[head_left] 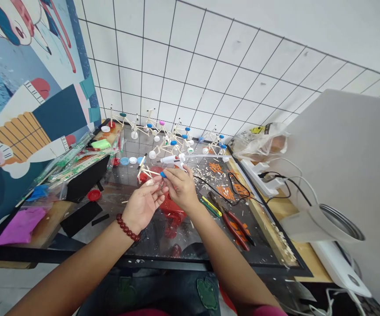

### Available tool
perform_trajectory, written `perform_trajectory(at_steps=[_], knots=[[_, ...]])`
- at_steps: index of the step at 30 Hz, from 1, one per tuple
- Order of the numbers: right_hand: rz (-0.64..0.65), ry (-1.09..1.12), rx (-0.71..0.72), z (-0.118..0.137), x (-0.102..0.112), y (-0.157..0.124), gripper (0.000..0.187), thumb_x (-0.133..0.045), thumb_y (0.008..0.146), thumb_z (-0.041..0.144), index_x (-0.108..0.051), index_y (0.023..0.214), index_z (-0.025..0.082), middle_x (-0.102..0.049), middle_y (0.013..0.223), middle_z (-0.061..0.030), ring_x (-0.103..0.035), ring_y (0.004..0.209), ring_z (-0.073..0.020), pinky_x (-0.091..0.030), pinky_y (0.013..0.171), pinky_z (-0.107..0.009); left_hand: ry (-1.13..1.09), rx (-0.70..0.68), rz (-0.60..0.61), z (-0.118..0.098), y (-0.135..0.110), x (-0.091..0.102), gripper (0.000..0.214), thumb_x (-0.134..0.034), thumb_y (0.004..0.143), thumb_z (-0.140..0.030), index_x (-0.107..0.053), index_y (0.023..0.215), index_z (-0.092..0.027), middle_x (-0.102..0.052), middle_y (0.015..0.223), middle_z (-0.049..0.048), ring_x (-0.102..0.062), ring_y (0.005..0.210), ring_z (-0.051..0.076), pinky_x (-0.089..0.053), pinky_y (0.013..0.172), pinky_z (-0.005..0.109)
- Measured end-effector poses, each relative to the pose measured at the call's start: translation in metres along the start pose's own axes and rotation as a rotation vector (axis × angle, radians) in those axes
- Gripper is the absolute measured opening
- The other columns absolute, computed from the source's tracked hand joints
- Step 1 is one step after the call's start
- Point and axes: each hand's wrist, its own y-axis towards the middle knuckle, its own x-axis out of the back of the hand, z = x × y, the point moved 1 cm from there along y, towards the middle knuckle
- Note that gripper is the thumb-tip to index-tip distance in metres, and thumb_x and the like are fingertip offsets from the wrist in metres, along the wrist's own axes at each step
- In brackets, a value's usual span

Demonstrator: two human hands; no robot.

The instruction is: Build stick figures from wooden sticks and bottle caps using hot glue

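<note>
Your hands work close together above the middle of the surface. Your right hand (181, 188) is closed in a pinch on a small blue bottle cap (162, 174), while your left hand (142, 205), a red bead bracelet (128, 227) on its wrist, is half curled just beside it; you cannot tell from this view whether it grips anything. A white hot glue gun (172, 160) lies just past your fingers, and a craft-stick frame (146, 172) sits at your fingertips with few caps showing on it. Beyond it, a cluster of finished-looking stick frames (166, 140) with blue and pink caps shows that many are built, though how many remain you cannot tell. Across the surface (269, 210) lie wood shavings (218, 175), red-handled pliers (237, 226), a lump of green clay (100, 144) and a pink foam sheet (20, 226). A white tiled wall (176, 66) rises behind, a painted mural (28, 87) covers the left, and a power strip (258, 177) sits on the right.
</note>
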Motion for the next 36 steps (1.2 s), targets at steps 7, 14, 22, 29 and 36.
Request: perform_trajectory(at_steps=[7,14,22,29,36], knots=[[0.019,0.013,0.016,0.000,0.000,-0.002,0.050,-0.055,0.092,0.017,-0.047,0.141,0.024,-0.067,0.128,-0.0083,-0.062,0.117,-0.0217,-0.024,0.116,-0.050,-0.018,-0.034,0.019,-0.002,-0.001,0.000,0.025,-0.058,0.079,-0.004,-0.068,0.099,-0.014,-0.071,0.090,0.0061,-0.069,0.079,0.015,-0.053,0.073,0.026],[-0.048,0.067,-0.108,-0.011,0.000,-0.012,0.046,-0.058,0.093,0.029,-0.051,0.138,0.024,-0.066,0.128,-0.0105,-0.061,0.119,-0.0240,-0.034,0.110,-0.047,-0.011,-0.041,-0.006,-0.002,-0.001,0.004,0.023,-0.057,0.079,-0.003,-0.068,0.096,-0.014,-0.072,0.104,0.0088,-0.069,0.080,0.015,-0.055,0.071,0.026],[0.022,0.001,0.006,-0.004,0.008,-0.017,0.054,-0.055,0.092,0.025,-0.044,0.145,0.025,-0.057,0.140,-0.0115,-0.054,0.128,-0.0248,-0.039,0.107,-0.046,-0.015,-0.029,0.004,-0.001,-0.002,0.002,0.021,-0.057,0.080,-0.002,-0.067,0.094,-0.013,-0.072,0.095,0.0082,-0.070,0.081,0.016,-0.058,0.073,0.027],[0.053,0.025,0.025,-0.001,0.004,-0.014,0.049,-0.053,0.093,0.021,-0.049,0.141,0.027,-0.062,0.134,-0.0093,-0.057,0.122,-0.0229,-0.037,0.109,-0.048,-0.023,-0.023,0.005,0.000,0.000,0.004,0.023,-0.057,0.078,-0.002,-0.067,0.095,-0.014,-0.072,0.089,0.0079,-0.070,0.078,0.015,-0.057,0.069,0.025],[-0.019,0.088,-0.034,-0.001,0.007,-0.004,0.048,-0.057,0.091,0.026,-0.051,0.139,0.023,-0.062,0.134,-0.0115,-0.057,0.124,-0.0242,-0.041,0.106,-0.044,-0.033,-0.033,0.001,0.000,0.001,0.005,0.023,-0.056,0.081,-0.003,-0.068,0.097,-0.013,-0.072,0.093,0.0087,-0.070,0.080,0.016,-0.057,0.073,0.026]])
